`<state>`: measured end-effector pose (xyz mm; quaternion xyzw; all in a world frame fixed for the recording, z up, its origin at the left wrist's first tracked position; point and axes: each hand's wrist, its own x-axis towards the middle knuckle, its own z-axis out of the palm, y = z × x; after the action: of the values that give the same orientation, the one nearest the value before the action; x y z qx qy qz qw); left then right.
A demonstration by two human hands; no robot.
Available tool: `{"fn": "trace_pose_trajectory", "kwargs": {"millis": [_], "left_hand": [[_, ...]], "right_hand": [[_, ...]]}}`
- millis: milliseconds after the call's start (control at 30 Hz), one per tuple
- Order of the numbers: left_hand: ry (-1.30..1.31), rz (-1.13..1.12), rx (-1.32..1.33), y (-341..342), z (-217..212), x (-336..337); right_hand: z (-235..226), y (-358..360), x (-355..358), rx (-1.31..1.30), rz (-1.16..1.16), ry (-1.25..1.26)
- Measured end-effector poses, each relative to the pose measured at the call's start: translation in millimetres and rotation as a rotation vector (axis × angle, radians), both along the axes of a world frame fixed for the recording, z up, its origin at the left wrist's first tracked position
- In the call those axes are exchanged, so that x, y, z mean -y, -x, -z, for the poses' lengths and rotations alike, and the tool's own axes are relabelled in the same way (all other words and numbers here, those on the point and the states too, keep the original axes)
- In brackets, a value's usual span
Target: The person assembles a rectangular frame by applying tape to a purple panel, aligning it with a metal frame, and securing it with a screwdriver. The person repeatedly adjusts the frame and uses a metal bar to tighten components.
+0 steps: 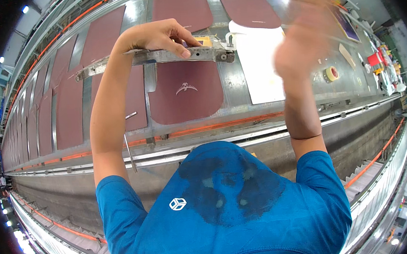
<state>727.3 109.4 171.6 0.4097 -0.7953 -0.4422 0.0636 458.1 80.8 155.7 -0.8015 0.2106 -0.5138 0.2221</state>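
Note:
My left hand [162,36] is closed over a long, narrow grey metal bar [149,58], thumb on its near face and fingers curled over the top. This bar hangs above the long table. Just on the near side of it lies a maroon panel [186,97] with rounded corners and a small white printed emblem. My right hand [303,39] is raised at the upper right and smeared by motion. Its fingers cannot be made out, nor whether it holds anything. The white sheet [259,66] lies to the left of the right forearm.
Rows of maroon panels [68,115] cover the table to the left; more [181,8] lie along the far side. At right are a tape roll [332,74] and a red object [375,59]. A thin rod [129,151] leans by my left arm. Metal rails [168,158] edge the table.

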Motion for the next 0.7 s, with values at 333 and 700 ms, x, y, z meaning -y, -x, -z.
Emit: {"fn": "trace_pose_trajectory", "kwargs": {"millis": [333,700], "left_hand": [[-0.016,0.034,-0.047,-10.0,-6.0,-16.9],[0.067,0.054,-0.036,2.4,33.8,-41.2]], "right_hand": [[-73.0,6.9,-26.7,0.352,-0.042,0.338],[75.3,32.7,49.9,0.501,0.117,-0.386]]}}
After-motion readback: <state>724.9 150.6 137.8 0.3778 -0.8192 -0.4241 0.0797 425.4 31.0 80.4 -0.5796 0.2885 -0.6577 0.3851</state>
